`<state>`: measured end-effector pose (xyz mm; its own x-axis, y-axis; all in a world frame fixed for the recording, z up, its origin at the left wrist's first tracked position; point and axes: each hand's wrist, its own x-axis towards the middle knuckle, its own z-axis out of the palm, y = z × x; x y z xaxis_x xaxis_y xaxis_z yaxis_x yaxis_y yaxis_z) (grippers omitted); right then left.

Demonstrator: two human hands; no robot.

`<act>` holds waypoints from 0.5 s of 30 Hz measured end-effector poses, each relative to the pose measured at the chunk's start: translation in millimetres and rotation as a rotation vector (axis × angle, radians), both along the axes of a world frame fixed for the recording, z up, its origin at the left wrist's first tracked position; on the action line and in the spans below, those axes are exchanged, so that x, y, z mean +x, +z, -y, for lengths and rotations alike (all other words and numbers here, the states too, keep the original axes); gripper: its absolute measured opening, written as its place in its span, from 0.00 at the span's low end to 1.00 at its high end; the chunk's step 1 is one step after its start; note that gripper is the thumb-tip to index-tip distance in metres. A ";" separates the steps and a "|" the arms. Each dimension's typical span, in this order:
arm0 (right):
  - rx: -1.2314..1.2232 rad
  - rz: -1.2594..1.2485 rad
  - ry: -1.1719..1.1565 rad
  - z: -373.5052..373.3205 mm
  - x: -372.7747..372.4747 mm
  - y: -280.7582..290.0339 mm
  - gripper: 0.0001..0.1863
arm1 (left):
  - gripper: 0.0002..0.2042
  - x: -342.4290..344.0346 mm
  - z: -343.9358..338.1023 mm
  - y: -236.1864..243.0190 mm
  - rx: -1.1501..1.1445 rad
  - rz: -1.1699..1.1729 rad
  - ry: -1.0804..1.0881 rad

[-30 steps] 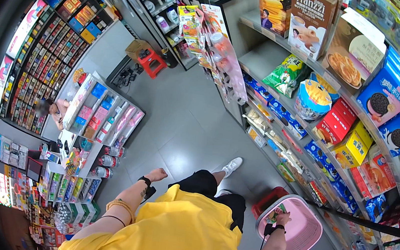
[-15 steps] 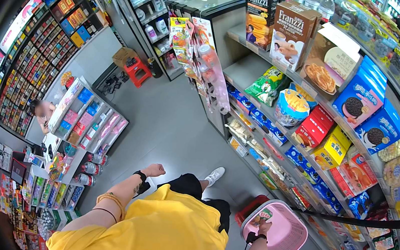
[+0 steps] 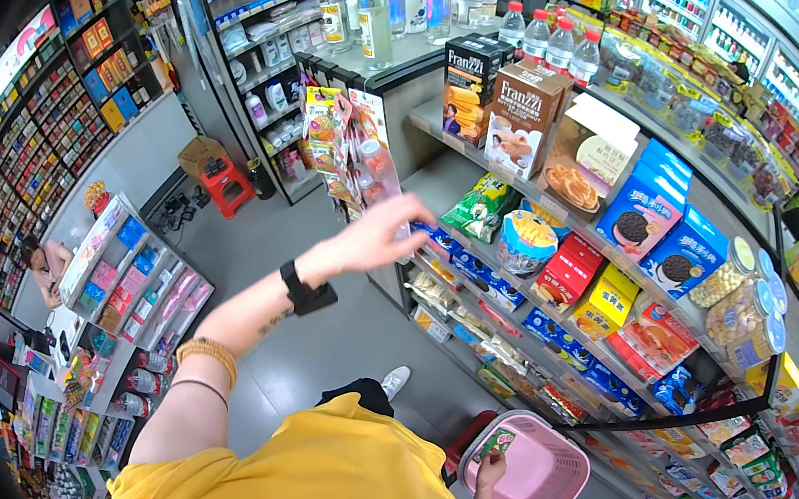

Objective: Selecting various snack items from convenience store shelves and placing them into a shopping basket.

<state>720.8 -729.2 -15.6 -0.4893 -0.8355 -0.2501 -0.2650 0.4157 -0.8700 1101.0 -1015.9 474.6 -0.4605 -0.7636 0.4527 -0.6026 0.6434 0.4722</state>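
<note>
My left hand [image 3: 376,233] reaches out ahead, holding nothing, with its fingers stretched and the thumb apart. In the picture it overlaps the lower part of the hanging snack packets [image 3: 332,135] at the shelf's end; whether it touches them I cannot tell. A green bag of snacks [image 3: 481,206] lies on the shelf just beyond the fingertips, beside a blue tub [image 3: 527,246]. Low on the right, my right hand [image 3: 489,473] is closed on a small green packet [image 3: 498,441] at the left side of a pink basket [image 3: 543,460]. Whether it also grips the basket's handle is unclear.
Boxed biscuits [image 3: 643,201] and clear jars [image 3: 748,321] line the shelves on my right. Glass bottles [image 3: 378,30] stand on the top at the far end. To the left is a counter display [image 3: 140,266]; a person [image 3: 44,263] sits behind it. A red stool [image 3: 224,186] stands ahead.
My left arm has swung up and forward from near my waist toward the shelf, its fingers opening out. My right hand stays at the basket with the packet. The view has shifted.
</note>
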 end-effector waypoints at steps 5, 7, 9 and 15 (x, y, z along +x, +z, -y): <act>-0.034 -0.106 0.000 -17.0 14.7 44.8 0.08 | 0.12 -6.4 39.5 87.4 -0.348 -0.038 0.049; -0.088 -0.094 -0.027 -29.0 14.3 46.5 0.09 | 0.19 -2.5 59.7 104.4 -0.496 0.012 0.130; -0.087 -0.107 -0.027 -41.8 12.1 48.1 0.11 | 0.24 -1.6 75.0 118.7 -0.568 0.018 0.202; 0.005 -0.122 -0.003 -55.9 7.7 75.2 0.14 | 0.36 11.7 123.8 133.5 -0.466 0.045 0.225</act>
<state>728.5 -673.3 59.6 -0.5188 -0.8329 -0.1928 -0.3676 0.4209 -0.8293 1112.7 -1139.6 608.1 -0.3348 -0.5678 0.7520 -0.7634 0.6312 0.1367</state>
